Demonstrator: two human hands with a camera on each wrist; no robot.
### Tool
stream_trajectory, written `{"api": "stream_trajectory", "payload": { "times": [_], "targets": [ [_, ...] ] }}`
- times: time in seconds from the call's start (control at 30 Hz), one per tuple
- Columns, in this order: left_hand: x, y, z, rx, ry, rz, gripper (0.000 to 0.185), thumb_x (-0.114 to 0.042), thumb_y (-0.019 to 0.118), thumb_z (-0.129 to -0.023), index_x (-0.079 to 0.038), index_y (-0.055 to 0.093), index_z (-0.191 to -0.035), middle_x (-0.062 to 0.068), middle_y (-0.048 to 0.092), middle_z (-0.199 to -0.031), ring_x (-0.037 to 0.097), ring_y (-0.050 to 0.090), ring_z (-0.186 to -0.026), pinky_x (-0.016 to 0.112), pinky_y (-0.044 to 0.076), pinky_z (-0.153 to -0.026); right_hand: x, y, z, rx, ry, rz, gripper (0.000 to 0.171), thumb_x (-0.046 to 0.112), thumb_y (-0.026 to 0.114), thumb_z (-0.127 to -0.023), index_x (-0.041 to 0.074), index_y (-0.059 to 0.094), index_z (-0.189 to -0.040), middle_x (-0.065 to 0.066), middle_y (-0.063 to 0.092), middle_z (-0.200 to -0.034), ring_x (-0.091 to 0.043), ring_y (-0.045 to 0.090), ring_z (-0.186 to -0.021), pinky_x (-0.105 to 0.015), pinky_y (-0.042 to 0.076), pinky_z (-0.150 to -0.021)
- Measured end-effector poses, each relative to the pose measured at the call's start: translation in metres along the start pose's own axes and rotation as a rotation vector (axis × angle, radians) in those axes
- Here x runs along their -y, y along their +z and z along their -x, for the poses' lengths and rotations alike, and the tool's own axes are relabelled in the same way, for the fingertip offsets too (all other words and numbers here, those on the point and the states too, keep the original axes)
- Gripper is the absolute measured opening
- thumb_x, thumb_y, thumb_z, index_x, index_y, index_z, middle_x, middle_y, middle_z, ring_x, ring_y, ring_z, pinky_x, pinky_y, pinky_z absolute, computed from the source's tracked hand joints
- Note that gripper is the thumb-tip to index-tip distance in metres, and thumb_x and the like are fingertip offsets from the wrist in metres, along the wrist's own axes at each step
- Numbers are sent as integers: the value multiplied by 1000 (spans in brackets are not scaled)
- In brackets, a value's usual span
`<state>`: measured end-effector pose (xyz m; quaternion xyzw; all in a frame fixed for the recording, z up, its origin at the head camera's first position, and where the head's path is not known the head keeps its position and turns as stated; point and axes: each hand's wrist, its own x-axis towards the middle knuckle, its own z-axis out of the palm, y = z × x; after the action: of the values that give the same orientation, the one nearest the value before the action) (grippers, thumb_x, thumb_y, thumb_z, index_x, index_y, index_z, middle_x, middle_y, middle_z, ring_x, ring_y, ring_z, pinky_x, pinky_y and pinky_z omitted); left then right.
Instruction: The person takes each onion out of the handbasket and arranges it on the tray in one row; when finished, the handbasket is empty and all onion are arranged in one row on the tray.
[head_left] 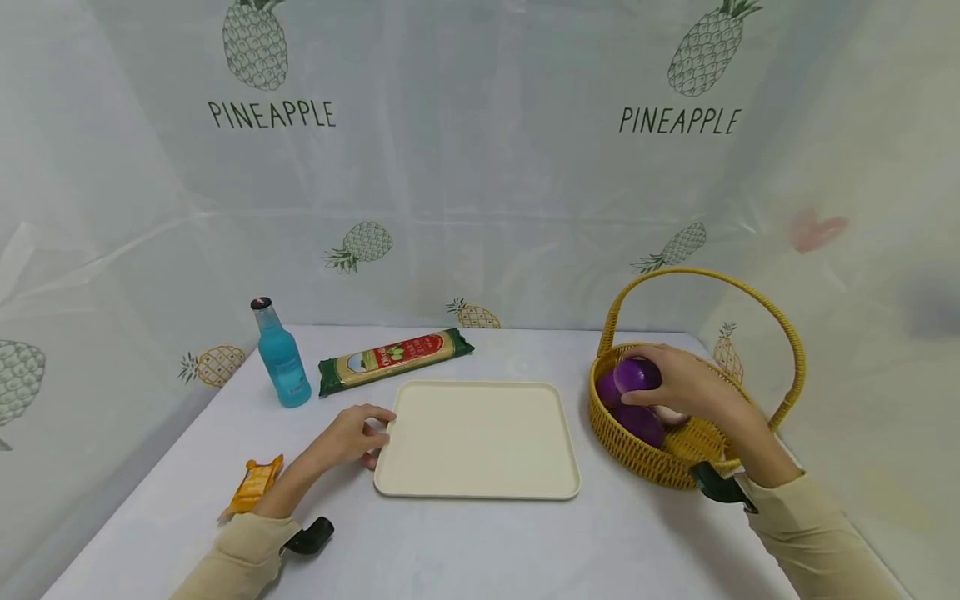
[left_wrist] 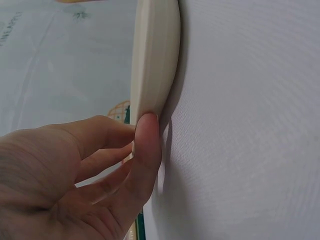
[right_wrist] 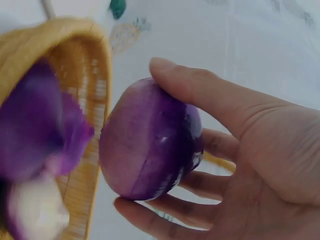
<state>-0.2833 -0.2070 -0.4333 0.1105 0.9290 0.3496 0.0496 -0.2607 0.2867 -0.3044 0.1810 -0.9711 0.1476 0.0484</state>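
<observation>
Basket (right_wrist: 75,60) contents blurred in right wrist view (purple and pale shapes). Tray (left_wrist: 155,55) cut off by the top edge in left wrist view.

Soft, even light fills my table; shadows are faint, only a thin one under the tray (left_wrist: 155,60) by my left thumb. The head view bends at its edges. My right wrist view blurs the basket (right_wrist: 75,60) and nearer purple things.

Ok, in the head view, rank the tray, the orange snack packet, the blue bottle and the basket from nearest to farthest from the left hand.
1. Tray: touching the left hand, on its right.
2. Orange snack packet: on the hand's left, nearer the person.
3. Blue bottle: behind the hand, to its left.
4. Basket: far right, beyond the tray.
</observation>
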Motion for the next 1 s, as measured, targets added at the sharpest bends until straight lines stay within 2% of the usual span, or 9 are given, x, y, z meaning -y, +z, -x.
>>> {"api": "stream_trajectory", "payload": {
  "times": [0.13, 0.23, 0.37, 0.47, 0.63, 1.0],
  "targets": [
    [0, 0, 3, -5, -6, 0, 34, -7, 69, -86, -5, 67, -121, 11, 65, -116, 14, 59, -81, 25, 50, -62, 19, 14, -20, -12, -47, -31, 68, 37, 79, -81, 6, 54, -135, -20, 62, -124, -31, 61, -104, -47, 54, -85],
    [0, 0, 5, -8, 4, 1, 35, -6, 69, -86, -5, 67, -121, 13, 65, -117, 14, 59, -81, 25, 50, -61, 36, 26, -35, -16, -54, -43, 69, 38, 79, -80, 9, 53, -137, -20, 60, -129, -33, 61, -109, -50, 53, -88],
    [0, 1, 4, -14, 16, 0, 34, -6, 69, -86, -4, 67, -121, 13, 65, -119, 14, 58, -81, 24, 50, -60, 59, 42, -56, -7, -119, -60, 68, 39, 80, -79, 10, 54, -135, -17, 61, -127, -30, 62, -109, -46, 54, -88],
    [-2, 2, 3, -17, 4, 7, 35, -5, 68, -86, -5, 67, -121, 12, 65, -118, 13, 58, -77, 23, 49, -59, 76, 54, -72, 16, -168, -66, 67, 38, 81, -78, 10, 56, -133, -15, 62, -123, -28, 62, -106, -43, 55, -86],
    [-6, 3, 2, -4, -8, 22, 36, -4, 67, -86, -4, 66, -122, 12, 64, -116, 13, 56, -71, 24, 49, -56, 103, 76, -94, 71, -182, -56, 65, 39, 82, -77, 14, 58, -131, -11, 62, -125, -26, 61, -106, -44, 54, -88],
    [-5, 2, 2, -4, -10, 55, 36, -3, 67, -86, -2, 66, -122, 13, 62, -118, 13, 57, -71, 23, 50, -56, 147, 125, -134, 129, -244, -117, 64, 35, 83, -76, 15, 57, -131, -11, 60, -126, -27, 59, -112, -45, 53, -91]
  ]
}}
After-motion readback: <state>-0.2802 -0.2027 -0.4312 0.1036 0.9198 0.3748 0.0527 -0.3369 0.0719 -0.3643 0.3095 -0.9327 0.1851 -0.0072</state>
